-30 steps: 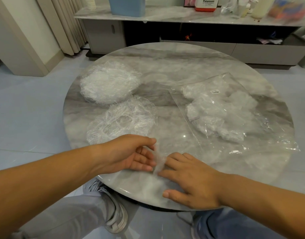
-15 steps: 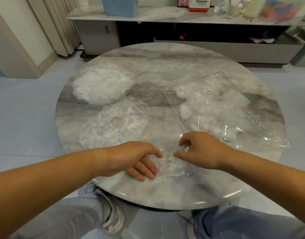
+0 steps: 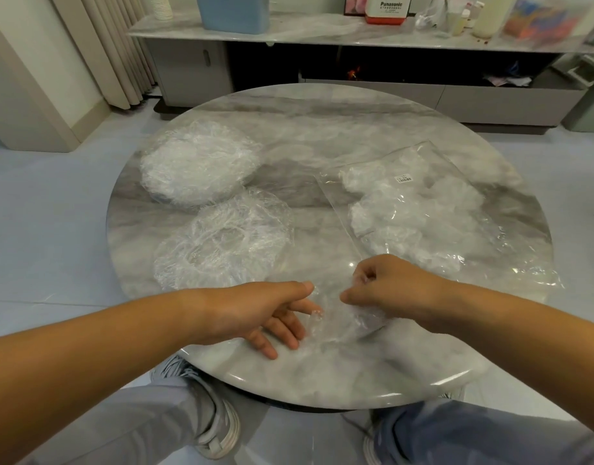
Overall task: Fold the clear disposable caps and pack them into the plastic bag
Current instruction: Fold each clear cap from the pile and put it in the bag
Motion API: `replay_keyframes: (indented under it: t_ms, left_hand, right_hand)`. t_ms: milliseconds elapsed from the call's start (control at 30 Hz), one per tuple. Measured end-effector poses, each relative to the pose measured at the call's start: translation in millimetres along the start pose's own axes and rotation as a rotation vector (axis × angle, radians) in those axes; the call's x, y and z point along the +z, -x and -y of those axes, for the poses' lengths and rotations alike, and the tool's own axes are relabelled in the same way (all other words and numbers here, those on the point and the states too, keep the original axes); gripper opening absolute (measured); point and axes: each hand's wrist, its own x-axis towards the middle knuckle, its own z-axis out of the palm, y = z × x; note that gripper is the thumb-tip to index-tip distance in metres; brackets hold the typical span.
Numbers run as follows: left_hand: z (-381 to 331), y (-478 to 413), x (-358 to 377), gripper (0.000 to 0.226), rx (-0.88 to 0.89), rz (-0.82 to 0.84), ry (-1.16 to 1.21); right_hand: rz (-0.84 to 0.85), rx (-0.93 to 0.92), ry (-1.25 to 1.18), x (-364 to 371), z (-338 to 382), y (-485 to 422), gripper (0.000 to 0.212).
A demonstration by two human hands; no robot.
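Right hand [image 3: 394,286] pinching clear cap [image 3: 342,325], left hand [image 3: 255,310] apparently touching it

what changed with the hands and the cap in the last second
The right hand lifted off the cap, where it had lain flat, then curled and now pinches the cap's far edge. The left hand uncurled, and its fingers now lie on the cap. The bag, the cap pile and the spread cap stayed put.
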Motion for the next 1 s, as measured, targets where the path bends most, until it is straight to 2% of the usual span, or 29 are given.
replay_keyframes:
  t_ms: [100,267,333,400,533,700,833,933,1000]
  left_hand:
    - [0,0,2,0.048,0.009,0.035,-0.041]
    - [5,-8,12,0.054,-0.021,0.011,-0.123]
    - [6,-10,15,0.044,-0.038,-0.010,-0.144]
    - [6,-12,14,0.029,-0.055,0.021,-0.136]
    - [12,-10,4,0.045,-0.062,0.106,-0.043]
    - [3,10,-19,0.054,-0.012,0.184,0.241]
    - [1,13,-24,0.049,-0.009,0.190,0.271]
    - [2,11,-21,0.043,-0.007,0.075,0.232]
    - [1,8,-18,0.027,0.025,-0.101,0.204]
  right_hand:
    - [-0.002,-0.035,-0.243,6,-1,2,0.025]
    - [0.088,-0.045,-0.464,15,-3,1,0.022]
    - [0.142,-0.061,-0.571,16,-3,1,0.019]
    - [0.171,-0.070,-0.641,17,-6,1,0.030]
    - [0.184,-0.037,-0.670,23,-11,0,0.046]
    - [0.192,-0.055,-0.532,27,-18,1,0.064]
    - [0.223,-0.129,-0.323,29,-17,11,0.068]
    - [0.248,-0.228,-0.118,28,-14,22,0.067]
    - [0.257,-0.349,0.199,29,-14,27,0.065]
